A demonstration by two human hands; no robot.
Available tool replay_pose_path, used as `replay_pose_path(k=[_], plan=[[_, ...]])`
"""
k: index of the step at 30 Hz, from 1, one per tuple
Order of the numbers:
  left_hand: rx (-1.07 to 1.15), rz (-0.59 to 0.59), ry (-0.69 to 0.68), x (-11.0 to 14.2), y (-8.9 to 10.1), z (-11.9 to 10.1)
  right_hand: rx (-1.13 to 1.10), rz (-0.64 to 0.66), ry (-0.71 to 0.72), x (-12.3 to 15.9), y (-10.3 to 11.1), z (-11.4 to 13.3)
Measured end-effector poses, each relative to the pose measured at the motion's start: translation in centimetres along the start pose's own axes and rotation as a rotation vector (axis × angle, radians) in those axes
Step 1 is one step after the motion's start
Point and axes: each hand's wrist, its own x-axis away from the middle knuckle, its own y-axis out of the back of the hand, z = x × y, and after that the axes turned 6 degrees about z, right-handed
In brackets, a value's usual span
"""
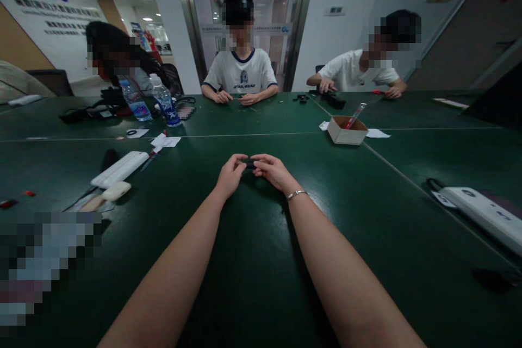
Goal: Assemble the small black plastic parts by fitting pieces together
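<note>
Both my forearms reach out over the dark green table [253, 261]. My left hand [229, 175] and my right hand [272, 171] meet at the table's middle, fingers curled in a pinch on a small black part [249, 163] held between them. A thin bracelet [296, 193] circles my right wrist. The part is too small and dark to make out in detail.
A small cardboard box [346, 130] with a red-tipped tube stands ahead right. White power strips lie at left [119, 169] and right [485, 215]. Two water bottles [150, 100] stand at back left. Three people sit along the far side, hands on the table.
</note>
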Motion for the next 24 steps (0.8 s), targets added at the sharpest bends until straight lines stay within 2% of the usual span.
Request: replay_pose_path(k=[4,24], plan=[[-0.017,0.030,0.008,-0.04,0.04,0.09,0.004,-0.008,-0.008,-0.06,0.09,-0.09],[-0.001,0.011,0.032,0.09,0.06,-0.26,-0.012,0.004,-0.015,-0.02,0.03,-0.01]])
